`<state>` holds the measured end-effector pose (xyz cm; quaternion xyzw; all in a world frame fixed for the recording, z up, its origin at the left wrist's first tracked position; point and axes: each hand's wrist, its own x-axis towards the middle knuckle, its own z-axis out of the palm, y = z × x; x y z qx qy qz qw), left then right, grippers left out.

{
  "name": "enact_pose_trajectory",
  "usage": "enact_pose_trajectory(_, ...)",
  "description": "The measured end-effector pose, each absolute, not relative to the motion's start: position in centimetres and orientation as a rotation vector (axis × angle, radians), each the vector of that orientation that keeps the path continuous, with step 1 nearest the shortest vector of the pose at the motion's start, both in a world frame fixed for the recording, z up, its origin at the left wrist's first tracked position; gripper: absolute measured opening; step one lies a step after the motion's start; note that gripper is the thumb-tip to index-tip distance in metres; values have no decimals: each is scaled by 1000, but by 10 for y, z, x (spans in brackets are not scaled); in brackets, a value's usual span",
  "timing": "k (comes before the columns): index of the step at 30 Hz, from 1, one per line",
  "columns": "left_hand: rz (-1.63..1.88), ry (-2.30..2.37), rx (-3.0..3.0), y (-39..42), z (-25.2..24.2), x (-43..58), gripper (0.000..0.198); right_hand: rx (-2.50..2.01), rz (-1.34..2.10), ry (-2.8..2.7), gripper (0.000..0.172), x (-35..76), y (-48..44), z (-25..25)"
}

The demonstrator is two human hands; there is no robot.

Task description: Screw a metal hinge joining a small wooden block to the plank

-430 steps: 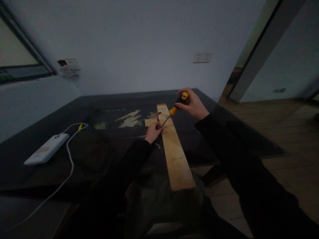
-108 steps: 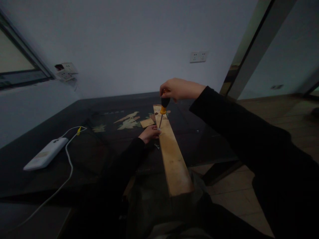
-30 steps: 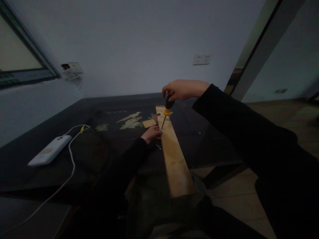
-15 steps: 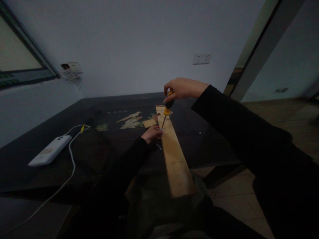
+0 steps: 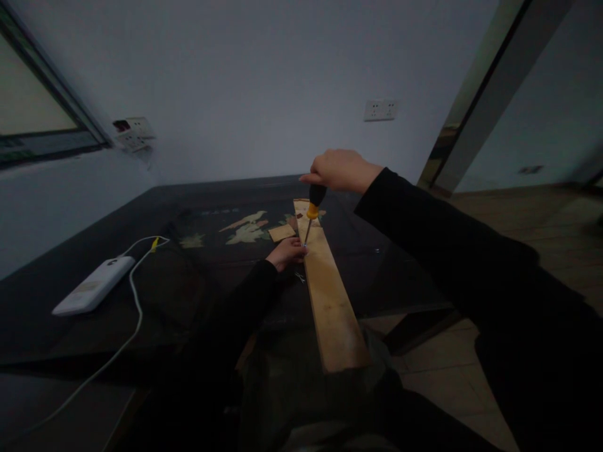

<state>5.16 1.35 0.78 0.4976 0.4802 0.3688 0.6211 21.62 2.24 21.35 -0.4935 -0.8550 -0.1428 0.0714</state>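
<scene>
A long wooden board lies on the dark table, its near end jutting past the edge over my lap. My right hand is closed around the black and yellow handle of a screwdriver, held above the board. The shaft slants down to the board's left edge, where a small shiny metal piece shows. Right there, the fingers of my left hand are pinched together by the tip; what they hold is too small to name. A few thin metal bits, perhaps screws, lie just below that hand.
A small wooden piece lies left of the board on the table, which bears a bird and leaf pattern. Farther left is a white power bank with a white cable. The wall with sockets rises behind.
My right hand has turned over the screwdriver handle, with its grip now covering the top. The screwdriver tip and my left hand stay at the same spot on the board.
</scene>
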Motion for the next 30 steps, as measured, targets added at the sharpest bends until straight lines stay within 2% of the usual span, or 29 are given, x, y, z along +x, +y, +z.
enact_pose_trajectory(7, 849, 1109, 1132, 16, 5, 49, 35, -1209, -152, -2855, 43, 226, 20, 231)
enact_pose_trajectory(11, 839, 1100, 1146, 17, 4, 49, 36, -1264, -222, -2839, 40, 224, 18, 229)
enact_pose_trajectory(17, 851, 1108, 1127, 18, 4, 51, 33, -1470, -494, -2544, 54, 214, 21, 209)
enact_pose_trajectory(21, 847, 1088, 1125, 16, 7, 52, 32, -1472, -475, -2498, 60, 213, 21, 206)
enact_pose_trajectory(27, 839, 1112, 1132, 15, 7, 50, 36, -1229, -164, -2834, 46, 223, 22, 221)
enact_pose_trajectory(30, 835, 1124, 1134, 16, 7, 49, 36, -1199, -172, -2859, 39, 224, 21, 223)
